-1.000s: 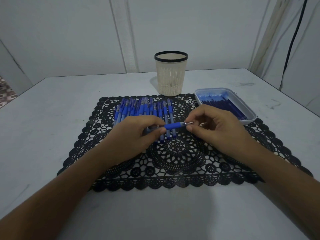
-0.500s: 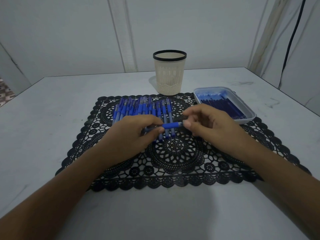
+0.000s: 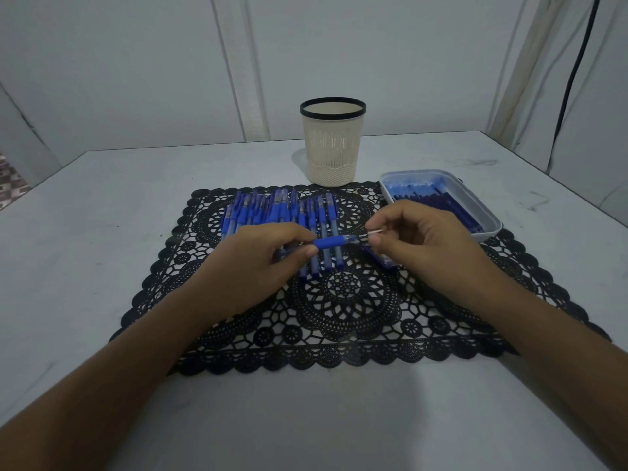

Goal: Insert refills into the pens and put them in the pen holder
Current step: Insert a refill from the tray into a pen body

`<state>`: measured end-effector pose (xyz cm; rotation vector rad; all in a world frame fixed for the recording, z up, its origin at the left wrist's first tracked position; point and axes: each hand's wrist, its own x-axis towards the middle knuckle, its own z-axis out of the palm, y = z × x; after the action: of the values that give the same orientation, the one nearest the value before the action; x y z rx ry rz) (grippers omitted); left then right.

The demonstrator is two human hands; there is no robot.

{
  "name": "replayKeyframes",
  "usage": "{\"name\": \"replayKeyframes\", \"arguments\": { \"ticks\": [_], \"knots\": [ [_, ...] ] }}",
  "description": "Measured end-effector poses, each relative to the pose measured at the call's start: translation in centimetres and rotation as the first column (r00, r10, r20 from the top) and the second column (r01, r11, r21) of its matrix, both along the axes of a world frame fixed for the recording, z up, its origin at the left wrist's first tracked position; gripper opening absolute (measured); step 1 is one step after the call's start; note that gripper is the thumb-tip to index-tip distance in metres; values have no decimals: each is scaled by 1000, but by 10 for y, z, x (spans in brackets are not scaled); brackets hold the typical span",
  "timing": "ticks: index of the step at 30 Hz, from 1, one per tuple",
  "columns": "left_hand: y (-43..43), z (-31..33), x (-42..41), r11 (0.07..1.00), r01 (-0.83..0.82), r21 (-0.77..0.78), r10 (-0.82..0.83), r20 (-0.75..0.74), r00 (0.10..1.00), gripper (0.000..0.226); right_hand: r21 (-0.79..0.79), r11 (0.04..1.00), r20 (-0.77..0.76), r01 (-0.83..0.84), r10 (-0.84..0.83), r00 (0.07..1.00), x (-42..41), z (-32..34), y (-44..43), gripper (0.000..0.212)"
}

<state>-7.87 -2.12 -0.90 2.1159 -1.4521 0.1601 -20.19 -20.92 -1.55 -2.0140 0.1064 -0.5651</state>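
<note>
My left hand (image 3: 258, 263) grips a blue pen (image 3: 334, 241) by its barrel, held level over the black lace mat (image 3: 339, 311). My right hand (image 3: 421, 243) pinches the pen's metal tip end. A row of several blue pens (image 3: 282, 212) lies on the mat behind my hands. A pen cap (image 3: 382, 260) lies on the mat under my right hand. The cream pen holder (image 3: 333, 144) with a black rim stands upright behind the mat. A grey tray (image 3: 489, 212) at the right holds several blue refills (image 3: 441, 198).
The white table (image 3: 102, 198) runs to a wall behind and an edge at the right. A black cable (image 3: 574, 73) hangs down the right wall. Bare tabletop lies left of the mat and in front of it.
My right hand's fingers covered the pen's tip half a second ago; now they have drawn back slightly and the metal tip shows again. My left hand keeps its grip on the barrel.
</note>
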Motion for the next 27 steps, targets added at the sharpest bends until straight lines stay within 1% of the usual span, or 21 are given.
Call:
{"name": "replayKeyframes", "arguments": {
  "ticks": [2,3,4,6,8,10,12,15,18,20,22,24,26,27],
  "knots": [
    [1,0,3,1000,-17,-22,17,3,1000,34,-22,996,2,84,-84,996,1,1,-4,16],
    [1,0,3,999,-21,-29,21,5,1000,33,-89,990,-10,112,-114,993,1,0,-7,17],
    [1,1,4,999,-24,-32,24,11,1000,32,-198,973,-38,116,-126,991,1,-1,-7,18],
    [2,1,4,999,-29,-33,30,28,999,31,-425,904,-114,38,-95,989,-1,-2,-5,16],
    [2,1,4,999,-32,-32,33,38,999,31,-577,814,-170,-67,-38,985,-1,-7,-1,16],
    [2,1,5,999,-32,-36,33,38,999,30,-641,759,-196,-115,-17,980,0,-10,0,21],
    [2,1,4,999,-26,-41,28,41,999,31,-657,746,-182,-107,-19,983,1,-10,1,22],
    [1,1,2,999,-13,-43,15,39,999,31,-635,769,-153,-74,-31,988,1,-8,3,26],
    [1,1,2,999,-8,-42,9,38,999,32,-569,820,-158,-58,-40,987,1,-8,2,33],
    [1,1,2,999,-2,-43,4,41,999,36,-522,852,-162,-35,-59,985,2,-8,0,33],
    [1,1,2,999,-2,-43,4,33,999,34,-412,911,-113,31,-85,990,2,-6,-1,28],
    [0,1,2,999,-5,-38,6,33,999,33,-230,969,-45,88,-101,994,1,-2,-1,25],
    [0,0,1,1000,-8,-25,9,32,999,34,-59,995,-23,78,-80,997,0,2,0,21],
    [0,-1,0,1000,-7,-20,7,33,999,34,-15,999,-34,46,-46,998,0,4,1,18]
  ]
}}
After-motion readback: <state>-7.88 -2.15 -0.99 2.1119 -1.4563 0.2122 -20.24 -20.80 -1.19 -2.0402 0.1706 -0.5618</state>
